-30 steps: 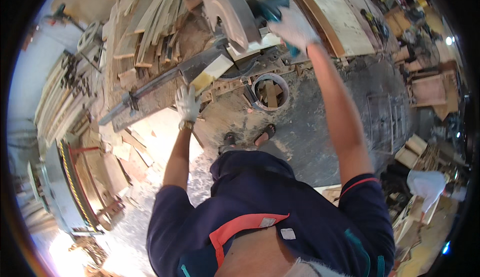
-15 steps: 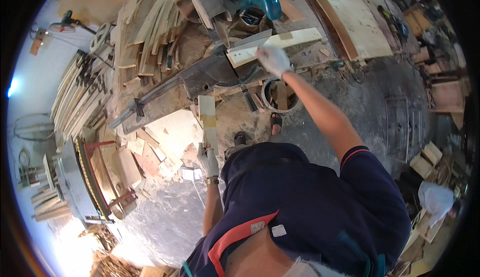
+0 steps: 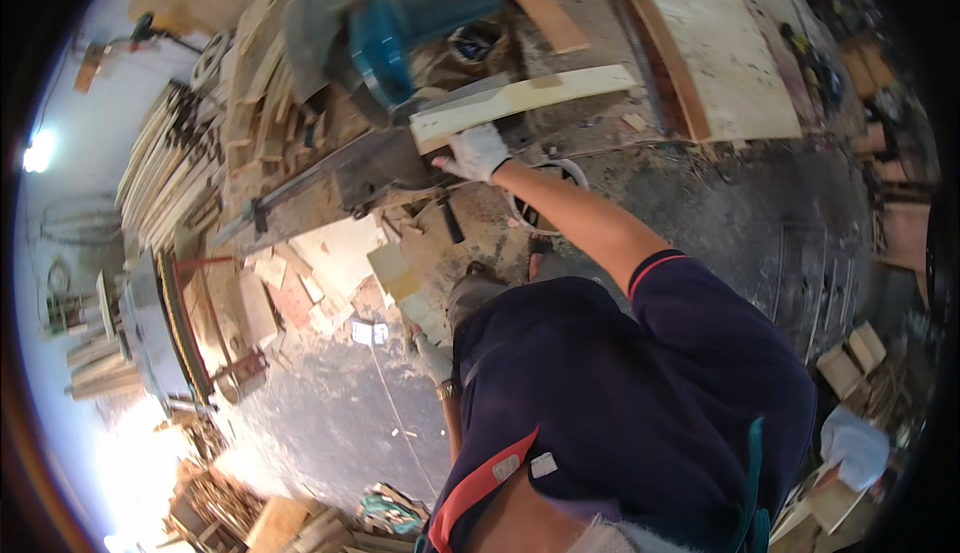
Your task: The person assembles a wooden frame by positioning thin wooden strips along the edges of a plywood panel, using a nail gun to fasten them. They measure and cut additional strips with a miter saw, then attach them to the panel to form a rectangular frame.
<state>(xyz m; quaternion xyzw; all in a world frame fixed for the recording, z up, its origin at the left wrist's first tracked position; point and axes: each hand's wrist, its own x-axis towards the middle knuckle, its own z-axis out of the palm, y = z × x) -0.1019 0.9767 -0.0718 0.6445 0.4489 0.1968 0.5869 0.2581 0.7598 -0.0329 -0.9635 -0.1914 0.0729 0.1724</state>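
A pale wooden strip [image 3: 530, 96] lies across the bed of a teal power saw [image 3: 385, 48]. My right hand [image 3: 478, 153], in a white work glove, grips its near edge toward the left end; the fingers are partly hidden against the wood and the thumb points left. Low beside my body, my gloved left hand [image 3: 430, 358] holds the lower end of a second pale board [image 3: 392, 271], which slants up and to the left. The saw's grey guard [image 3: 312, 33] is at the left of its teal body.
Wooden strips [image 3: 165, 158] are stacked at the left, with offcuts [image 3: 300, 283] on the floor below the bench. A bucket [image 3: 575, 171] stands under my right forearm. A wide panel [image 3: 715, 53] lies on the bench at the right. Another person [image 3: 855, 448] is at the lower right.
My right hand has moved left along the strip to its near edge. The saw's body appears turned, its teal handle no longer in sight. My left hand's board has tilted left; the view shifted too.
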